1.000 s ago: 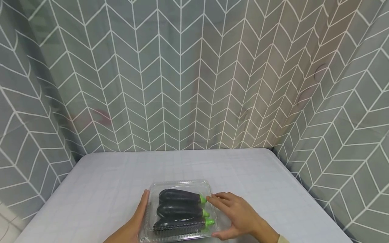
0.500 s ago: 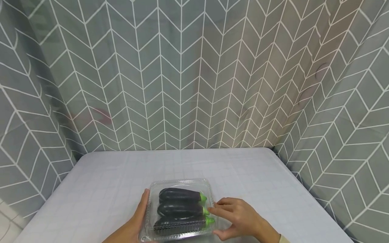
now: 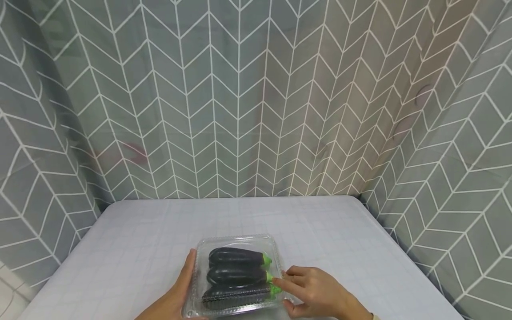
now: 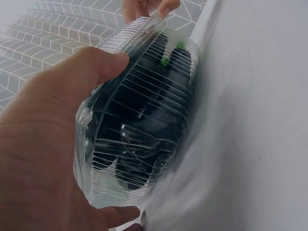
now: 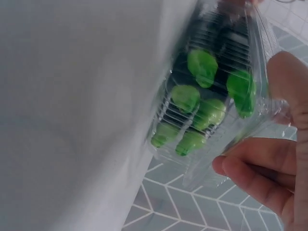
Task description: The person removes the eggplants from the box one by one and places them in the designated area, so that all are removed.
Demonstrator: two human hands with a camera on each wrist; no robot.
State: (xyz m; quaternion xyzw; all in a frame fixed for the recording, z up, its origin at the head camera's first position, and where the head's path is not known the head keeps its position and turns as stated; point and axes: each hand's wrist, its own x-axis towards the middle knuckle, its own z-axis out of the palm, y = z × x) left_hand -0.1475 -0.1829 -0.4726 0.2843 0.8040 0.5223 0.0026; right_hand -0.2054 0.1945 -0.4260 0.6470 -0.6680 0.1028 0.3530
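Observation:
A clear plastic clamshell box point(image 3: 240, 240) holds dark purple eggplants point(image 3: 237, 275) with green stem ends pointing right; several green caps point(image 5: 202, 67) show through its ribbed wall in the right wrist view. My left hand point(image 3: 178, 286) grips the box's left side, thumb along the upper edge and fingers low by the base, as the left wrist view shows. At the right side my right hand point(image 3: 318, 291) holds the rim, index finger over the lid near the stems, thumb by the near corner. In the right wrist view its fingers point(image 5: 255, 168) curl at the box edge.
The box is at the near middle of a table with a white cloth point(image 3: 140, 231). A grey curtain point(image 3: 248, 111) with white chevron lines hangs behind the table and along both sides. Pale tiles point(image 3: 12, 289) show at the lower left.
My right hand has slid slightly toward me along the box's right edge, its fingers drawing in at the rim. The left hand and the box have hardly moved.

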